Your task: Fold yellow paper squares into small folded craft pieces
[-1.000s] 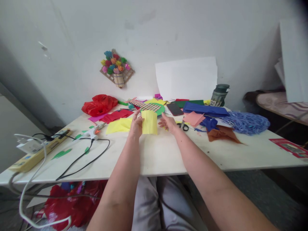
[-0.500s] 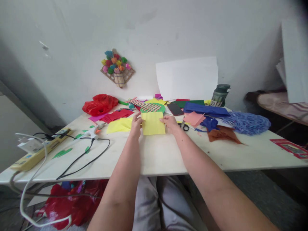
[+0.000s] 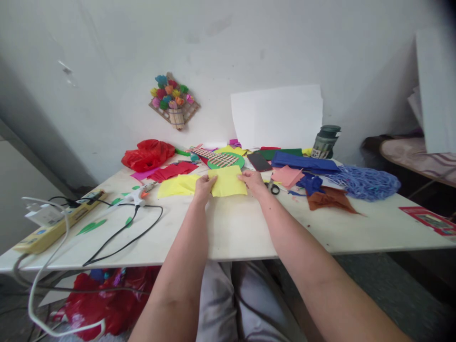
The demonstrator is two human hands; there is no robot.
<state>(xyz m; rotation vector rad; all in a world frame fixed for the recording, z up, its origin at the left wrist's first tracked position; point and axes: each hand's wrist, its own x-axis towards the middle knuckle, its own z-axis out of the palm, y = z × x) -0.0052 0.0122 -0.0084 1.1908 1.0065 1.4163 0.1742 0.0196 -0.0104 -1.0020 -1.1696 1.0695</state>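
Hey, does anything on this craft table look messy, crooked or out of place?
Mostly clutter: paper scraps and a crumpled brown sheet are strewn across the far table, and a glue gun cable snakes loosely over the left side. Both hands hold the yellow paper flat; nothing looks spilled.

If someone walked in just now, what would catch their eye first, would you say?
Probably the yellow paper sheet at the table's middle, held at its sides by the left hand and right hand. Then the heap of coloured papers behind it, and the paper-flower ornament on the wall.
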